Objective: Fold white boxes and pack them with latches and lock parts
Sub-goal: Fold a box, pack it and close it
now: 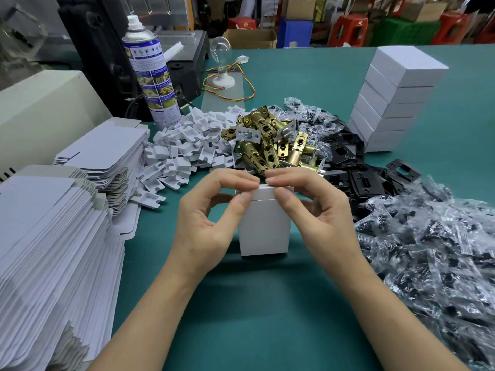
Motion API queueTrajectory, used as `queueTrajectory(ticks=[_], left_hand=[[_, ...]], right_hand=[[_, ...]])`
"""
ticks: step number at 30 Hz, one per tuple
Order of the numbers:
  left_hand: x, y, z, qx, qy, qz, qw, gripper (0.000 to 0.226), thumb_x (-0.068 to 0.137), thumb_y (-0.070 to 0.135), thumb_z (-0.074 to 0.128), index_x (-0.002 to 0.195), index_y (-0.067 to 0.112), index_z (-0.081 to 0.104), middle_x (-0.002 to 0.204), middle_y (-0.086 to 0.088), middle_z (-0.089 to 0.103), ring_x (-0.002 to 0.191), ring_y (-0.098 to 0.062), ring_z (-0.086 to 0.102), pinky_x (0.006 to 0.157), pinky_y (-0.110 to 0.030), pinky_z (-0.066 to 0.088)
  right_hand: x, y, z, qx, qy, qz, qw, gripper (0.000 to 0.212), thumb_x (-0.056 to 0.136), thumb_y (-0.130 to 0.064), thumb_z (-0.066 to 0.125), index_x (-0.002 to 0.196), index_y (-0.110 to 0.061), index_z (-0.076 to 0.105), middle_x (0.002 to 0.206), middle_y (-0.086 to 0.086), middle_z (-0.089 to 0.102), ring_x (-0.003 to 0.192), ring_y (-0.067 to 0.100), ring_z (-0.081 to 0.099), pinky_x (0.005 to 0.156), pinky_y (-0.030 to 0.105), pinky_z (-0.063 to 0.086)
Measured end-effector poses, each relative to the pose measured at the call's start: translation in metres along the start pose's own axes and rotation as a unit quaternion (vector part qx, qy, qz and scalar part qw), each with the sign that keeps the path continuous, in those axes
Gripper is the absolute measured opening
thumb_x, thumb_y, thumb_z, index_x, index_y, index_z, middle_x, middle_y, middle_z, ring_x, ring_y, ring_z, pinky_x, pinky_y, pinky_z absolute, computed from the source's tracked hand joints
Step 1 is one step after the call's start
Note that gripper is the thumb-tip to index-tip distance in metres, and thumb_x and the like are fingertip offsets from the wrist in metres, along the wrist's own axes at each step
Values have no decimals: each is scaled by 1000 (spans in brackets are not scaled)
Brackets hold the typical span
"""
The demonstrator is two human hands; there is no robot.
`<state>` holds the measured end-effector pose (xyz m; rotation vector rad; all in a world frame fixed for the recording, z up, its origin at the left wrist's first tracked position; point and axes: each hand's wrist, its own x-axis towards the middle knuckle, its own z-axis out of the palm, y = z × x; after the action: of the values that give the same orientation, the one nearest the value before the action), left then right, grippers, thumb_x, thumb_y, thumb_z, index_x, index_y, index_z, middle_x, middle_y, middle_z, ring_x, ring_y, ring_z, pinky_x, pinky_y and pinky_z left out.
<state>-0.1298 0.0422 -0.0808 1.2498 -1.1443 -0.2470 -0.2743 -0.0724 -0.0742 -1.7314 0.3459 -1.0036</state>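
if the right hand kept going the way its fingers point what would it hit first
The right hand points left over the upright white cardboard box, so it would likely meet the left hand first, at its fingertips close opposite; depth is unclear.

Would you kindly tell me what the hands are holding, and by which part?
The left hand and right hand both pinch the upright white box at its top end, fingers on top, thumbs in front.

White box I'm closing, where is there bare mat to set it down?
Bare green mat lies on your side of the white box, between the flat carton stacks and bagged parts; also beyond the brass latches, left of the finished box stack. Behind the box is crowded.
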Motion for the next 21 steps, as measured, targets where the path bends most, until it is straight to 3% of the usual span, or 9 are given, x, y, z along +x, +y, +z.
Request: queueTrajectory(ticks=[7,11,21], left_hand=[[0,-1,-4,-29,-21,-26,999,15,100,22,65,106,34,73,121,-6,75,124,-36,66,97,-47,56],[0,0,-5,-22,-26,-28,999,15,100,22,64,107,32,73,121,-6,75,123,-36,66,96,-46,57],[0,-2,-7,23,-29,-10,999,15,100,25,66,109,32,76,121,4,76,123,-28,68,91,-32,58]], right_hand=[[-1,0,-4,-3,-12,2,1000,15,97,-17,66,107,-23,76,116,-6,74,121,22,66,88,34,59],[0,-2,-3,-46,-5,-23,999,15,96,-14,68,106,-22,77,111,-11,75,115,18,68,83,25,57],[1,0,-9,-87,-12,-52,995,11,93,-14,72,101,-12,78,114,-5,74,113,13,69,81,29,58]])
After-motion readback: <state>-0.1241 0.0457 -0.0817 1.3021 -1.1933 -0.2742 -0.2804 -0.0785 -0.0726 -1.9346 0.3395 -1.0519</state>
